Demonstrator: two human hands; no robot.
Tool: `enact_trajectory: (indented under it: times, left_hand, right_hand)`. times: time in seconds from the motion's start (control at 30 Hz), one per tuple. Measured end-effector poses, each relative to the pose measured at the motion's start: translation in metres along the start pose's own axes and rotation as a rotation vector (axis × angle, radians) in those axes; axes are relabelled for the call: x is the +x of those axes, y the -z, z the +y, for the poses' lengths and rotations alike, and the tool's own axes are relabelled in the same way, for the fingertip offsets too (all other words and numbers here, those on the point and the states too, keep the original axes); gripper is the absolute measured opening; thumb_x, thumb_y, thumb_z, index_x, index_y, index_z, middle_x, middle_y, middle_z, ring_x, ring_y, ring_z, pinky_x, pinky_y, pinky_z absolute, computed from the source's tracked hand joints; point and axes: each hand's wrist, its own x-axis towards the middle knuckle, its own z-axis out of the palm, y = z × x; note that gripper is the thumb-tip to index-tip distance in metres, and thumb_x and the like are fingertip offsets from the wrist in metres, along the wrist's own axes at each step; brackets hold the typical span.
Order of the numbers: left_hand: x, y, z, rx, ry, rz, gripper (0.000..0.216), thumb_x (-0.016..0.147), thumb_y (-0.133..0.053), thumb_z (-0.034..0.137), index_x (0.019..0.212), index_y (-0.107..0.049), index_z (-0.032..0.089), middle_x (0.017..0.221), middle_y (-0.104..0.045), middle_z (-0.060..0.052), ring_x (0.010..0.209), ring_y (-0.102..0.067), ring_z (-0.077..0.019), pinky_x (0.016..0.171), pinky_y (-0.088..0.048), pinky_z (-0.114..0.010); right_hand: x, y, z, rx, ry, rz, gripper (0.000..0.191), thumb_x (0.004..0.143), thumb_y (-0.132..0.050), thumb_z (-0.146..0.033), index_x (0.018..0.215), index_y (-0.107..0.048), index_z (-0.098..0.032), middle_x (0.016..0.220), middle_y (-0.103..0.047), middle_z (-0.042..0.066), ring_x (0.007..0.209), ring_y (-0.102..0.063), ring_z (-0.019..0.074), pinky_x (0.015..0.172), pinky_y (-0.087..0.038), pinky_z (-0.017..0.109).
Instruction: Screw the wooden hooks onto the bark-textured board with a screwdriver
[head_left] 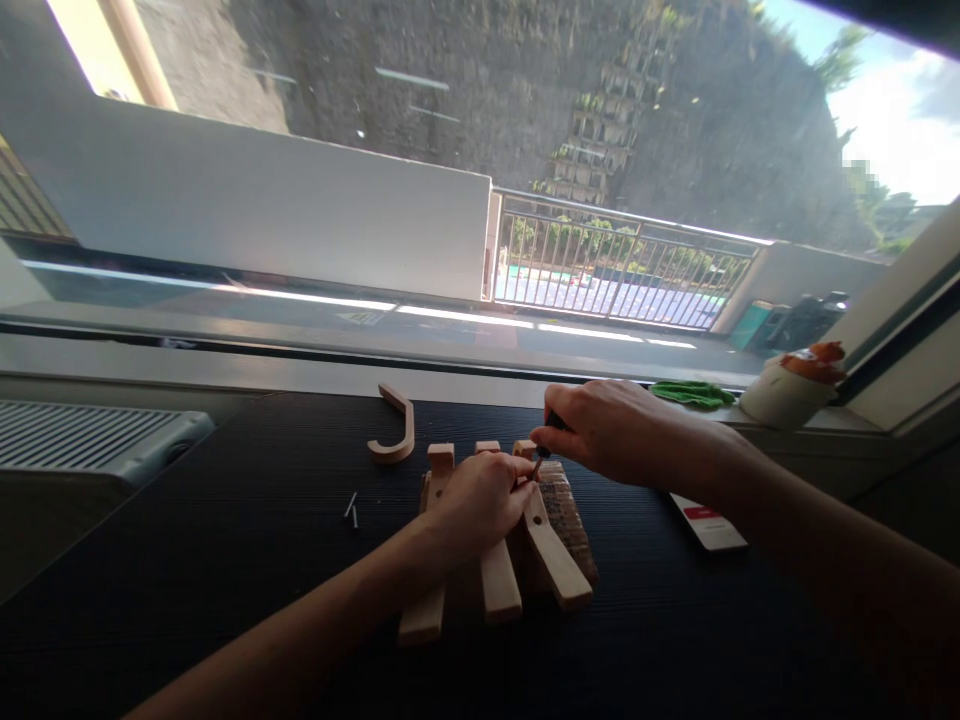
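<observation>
A wooden assembly of several pale hook-shaped slats (pixel 556 556) on a darker backing piece (pixel 568 512) lies on the black ribbed table (pixel 225 560). My left hand (pixel 480 500) is closed over the slats near their upper ends, pressing them down. My right hand (pixel 607 432) is closed on a small dark-handled screwdriver (pixel 541 455), its tip pointing down at the slats beside my left thumb.
A loose wooden hook (pixel 396 425) lies at the table's back edge. Two small screws (pixel 352 508) lie left of the assembly. A white card with red print (pixel 709 525) sits right. On the sill are a green cloth (pixel 694 393) and a cream pot (pixel 787 392). A radiator (pixel 90 435) stands left.
</observation>
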Motion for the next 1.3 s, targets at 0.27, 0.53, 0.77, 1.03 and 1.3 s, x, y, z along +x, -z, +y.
enact_trajectory:
  times: [0.27, 0.53, 0.77, 1.03, 1.3]
  left_hand:
    - [0.0, 0.001, 0.003, -0.015, 0.022, 0.011, 0.02, 0.08, -0.047, 0.027, 0.074, -0.065, 0.02, 0.07, -0.066, 0.001, 0.065, -0.057, -0.013, 0.057, -0.033, -0.023]
    - [0.001, -0.001, 0.0, -0.03, 0.009, 0.016, 0.019, 0.08, -0.048, 0.028, 0.078, -0.066, 0.021, 0.07, -0.066, 0.001, 0.067, -0.058, -0.0138, 0.059, -0.034, -0.023]
    - [0.002, -0.001, -0.002, -0.033, 0.007, 0.009, 0.021, 0.081, -0.048, 0.03, 0.08, -0.066, 0.02, 0.071, -0.066, 0.0, 0.067, -0.058, -0.0139, 0.058, -0.034, -0.023]
    - [0.002, -0.002, -0.002, -0.063, 0.0, -0.009, 0.023, 0.082, -0.045, 0.027, 0.087, -0.067, 0.021, 0.079, -0.068, -0.001, 0.071, -0.059, -0.0143, 0.062, -0.037, -0.023]
    - [0.003, 0.0, 0.001, -0.05, 0.011, -0.007, 0.023, 0.081, -0.044, 0.025, 0.082, -0.067, 0.019, 0.076, -0.067, -0.001, 0.07, -0.059, -0.0143, 0.061, -0.037, -0.023]
  right_hand:
    - [-0.003, -0.002, -0.004, 0.006, -0.024, 0.082, 0.037, 0.087, -0.034, -0.048, 0.082, -0.054, -0.018, 0.067, -0.061, 0.004, 0.054, -0.052, 0.0145, 0.045, -0.023, 0.024]
    - [-0.005, -0.001, 0.002, 0.132, 0.034, 0.047, 0.031, 0.085, -0.039, -0.045, 0.087, -0.056, -0.019, 0.068, -0.061, 0.002, 0.056, -0.05, 0.0122, 0.049, -0.026, 0.023]
    - [-0.004, -0.003, 0.011, 0.136, 0.055, 0.073, 0.029, 0.083, -0.043, -0.045, 0.093, -0.057, -0.021, 0.068, -0.06, 0.001, 0.056, -0.048, 0.0111, 0.049, -0.025, 0.022]
    - [-0.002, -0.002, 0.014, 0.096, 0.042, 0.054, 0.03, 0.084, -0.043, -0.041, 0.08, -0.061, -0.018, 0.063, -0.06, 0.002, 0.052, -0.048, 0.0109, 0.049, -0.025, 0.023]
    - [-0.004, -0.005, 0.013, 0.142, 0.092, 0.068, 0.031, 0.08, -0.05, -0.042, 0.102, -0.055, -0.022, 0.071, -0.062, 0.0, 0.058, -0.053, 0.0124, 0.05, -0.026, 0.023]
